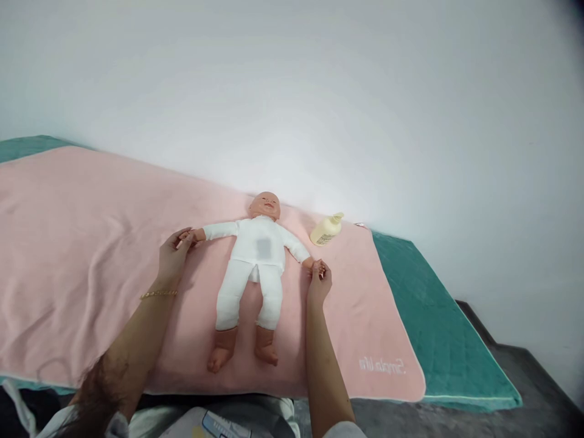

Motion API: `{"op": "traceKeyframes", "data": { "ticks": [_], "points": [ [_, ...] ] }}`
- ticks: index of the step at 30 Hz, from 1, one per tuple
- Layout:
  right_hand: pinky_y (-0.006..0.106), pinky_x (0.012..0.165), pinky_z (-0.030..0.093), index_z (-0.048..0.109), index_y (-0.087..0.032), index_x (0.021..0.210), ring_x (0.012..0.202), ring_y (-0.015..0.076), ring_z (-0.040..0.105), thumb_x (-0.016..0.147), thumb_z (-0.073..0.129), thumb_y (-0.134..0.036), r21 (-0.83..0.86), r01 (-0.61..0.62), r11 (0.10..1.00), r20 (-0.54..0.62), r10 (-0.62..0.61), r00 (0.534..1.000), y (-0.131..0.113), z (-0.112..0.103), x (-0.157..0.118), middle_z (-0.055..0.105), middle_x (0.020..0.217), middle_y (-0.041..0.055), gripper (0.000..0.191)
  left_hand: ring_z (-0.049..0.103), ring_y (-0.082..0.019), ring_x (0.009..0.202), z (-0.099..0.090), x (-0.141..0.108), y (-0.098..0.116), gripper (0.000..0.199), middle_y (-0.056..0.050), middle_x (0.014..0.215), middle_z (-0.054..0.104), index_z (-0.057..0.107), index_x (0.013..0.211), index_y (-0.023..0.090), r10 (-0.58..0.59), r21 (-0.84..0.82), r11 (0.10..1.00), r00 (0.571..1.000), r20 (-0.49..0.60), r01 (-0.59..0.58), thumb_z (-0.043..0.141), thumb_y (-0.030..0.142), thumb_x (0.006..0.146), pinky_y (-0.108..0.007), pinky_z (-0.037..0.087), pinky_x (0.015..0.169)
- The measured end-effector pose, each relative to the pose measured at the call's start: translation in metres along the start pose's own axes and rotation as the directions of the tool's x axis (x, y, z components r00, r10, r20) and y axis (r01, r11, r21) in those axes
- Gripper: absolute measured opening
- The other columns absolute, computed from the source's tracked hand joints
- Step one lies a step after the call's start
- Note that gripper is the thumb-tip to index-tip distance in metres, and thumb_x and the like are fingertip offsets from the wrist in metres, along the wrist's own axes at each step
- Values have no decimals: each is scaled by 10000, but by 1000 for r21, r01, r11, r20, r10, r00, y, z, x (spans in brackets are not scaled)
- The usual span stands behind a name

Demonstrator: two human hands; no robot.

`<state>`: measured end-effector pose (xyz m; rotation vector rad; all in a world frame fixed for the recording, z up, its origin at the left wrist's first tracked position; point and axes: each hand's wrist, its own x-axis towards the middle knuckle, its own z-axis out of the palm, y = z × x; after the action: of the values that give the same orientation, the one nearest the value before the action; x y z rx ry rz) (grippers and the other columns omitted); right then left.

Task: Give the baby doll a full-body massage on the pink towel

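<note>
A baby doll (pixel 258 243) in a white top and white trousers lies on its back on a pink blanket (pixel 123 243), arms spread and bare feet toward me. My left hand (pixel 174 252) has its fingers closed around the doll's hand on the left side. On the other side, my right hand (pixel 320 283) pinches the doll's other hand between thumb and fingers. Both doll arms are stretched outward. A pale yellow pump bottle (pixel 326 231) stands on the blanket, just beyond my right hand and beside the doll's shoulder.
Under the blanket is a green padded cover (pixel 438 322), showing at the right and far left. A white wall (pixel 292 91) rises directly behind the bed. Grey floor (pixel 401 420) shows past the front edge.
</note>
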<state>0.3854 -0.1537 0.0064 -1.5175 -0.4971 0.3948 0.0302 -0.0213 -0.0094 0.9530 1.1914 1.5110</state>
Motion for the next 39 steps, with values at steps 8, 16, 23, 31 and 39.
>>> {"op": "traceKeyframes", "data": {
  "ticks": [8,16,23,31,39],
  "points": [
    [285,539,474,586,-167,983,574,123,541,703,755,-576,-4,-27,1000,-1,27,1000,-2,3,-1,659,860,38,524,680,-198,931,1,-4,5,259,-73,1106,686,663,1122,132,10,49,999,999,31,-11,731,232,893,-408,592,841],
    [273,494,436,545,-195,878,510,103,498,770,660,-682,-31,-12,999,9,13,1000,-2,2,-2,647,832,19,511,673,-176,871,3,-8,10,224,-66,1079,680,657,1101,130,-6,55,998,999,34,4,695,269,930,-374,591,796],
    [301,610,514,599,-153,1128,676,153,602,871,517,-630,-59,-5,998,-10,5,1000,-1,2,0,664,1077,114,547,677,-172,846,5,-7,11,232,-61,1033,685,650,1132,131,-48,19,999,998,-27,49,640,297,970,-376,591,796],
    [295,582,533,499,-118,1348,673,164,634,893,515,-574,-88,-60,994,23,63,998,-1,1,4,653,1127,151,644,689,-165,784,9,-14,17,357,-72,1065,675,553,1311,153,-117,46,992,992,-41,119,597,317,996,-345,607,719],
    [291,599,561,453,-131,1377,773,185,665,888,529,-558,-63,-71,996,46,73,996,-1,1,5,615,1246,191,654,714,-174,854,5,-31,20,520,-171,1408,521,375,1466,206,-77,184,978,991,-110,97,559,324,995,-292,613,669]
  ]
}}
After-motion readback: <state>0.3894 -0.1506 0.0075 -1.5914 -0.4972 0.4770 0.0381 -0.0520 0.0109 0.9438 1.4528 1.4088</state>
